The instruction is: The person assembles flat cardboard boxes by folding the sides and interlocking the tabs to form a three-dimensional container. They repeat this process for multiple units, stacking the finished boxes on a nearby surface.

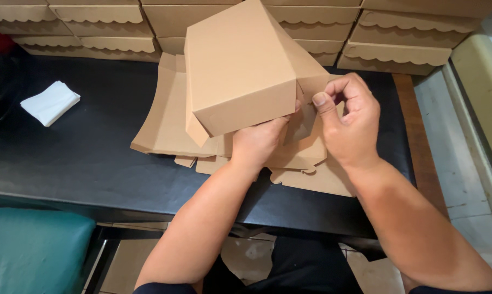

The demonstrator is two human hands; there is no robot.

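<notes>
A brown cardboard box [237,65], partly folded, is tilted up above a black table [82,158]. My left hand [257,142] grips it from below at its near corner. My right hand [350,121] pinches a side flap [311,76] of the same box between thumb and fingers. Under the box lies a pile of flat brown cardboard blanks [167,117], spread on the table.
Stacks of finished brown boxes with scalloped lid edges [403,51] line the far side of the table. A folded white cloth [50,102] lies at the left. A teal seat cushion [33,250] is at lower left. A tiled floor runs along the right.
</notes>
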